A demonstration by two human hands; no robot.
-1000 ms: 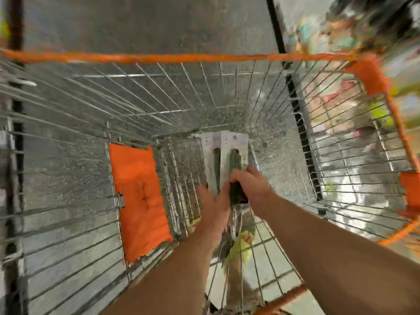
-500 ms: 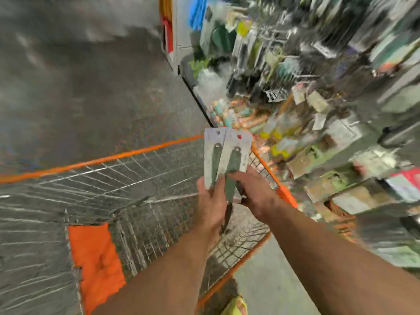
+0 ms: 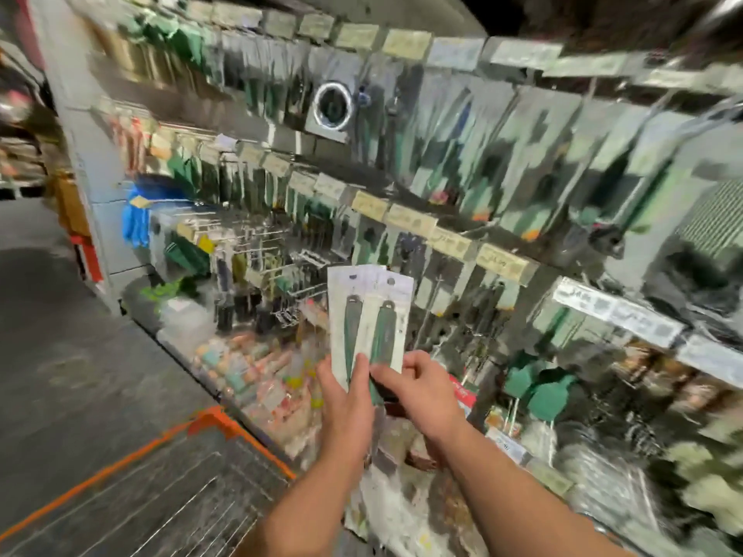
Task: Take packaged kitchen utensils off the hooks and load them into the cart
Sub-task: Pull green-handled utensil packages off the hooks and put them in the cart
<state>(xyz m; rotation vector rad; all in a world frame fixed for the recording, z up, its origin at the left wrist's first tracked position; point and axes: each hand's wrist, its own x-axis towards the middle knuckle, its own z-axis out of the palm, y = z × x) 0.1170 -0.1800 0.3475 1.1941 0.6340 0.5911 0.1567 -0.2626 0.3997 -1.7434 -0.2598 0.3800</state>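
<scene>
Nothing printed here can be read: the price tags point(image 3: 411, 219) along the shelf rails are smeared with blur, and the white backing cards show no legible words. Both hands hold up two packaged utensils point(image 3: 370, 319), green-handled, side by side and upright before the hanging display point(image 3: 502, 162). The left hand point(image 3: 349, 400) grips the cards' lower end from below, thumb across the front. The right hand point(image 3: 422, 389) pinches the lower right edge. The orange-rimmed cart point(image 3: 169, 488) sits below left, well apart from the packages.
</scene>
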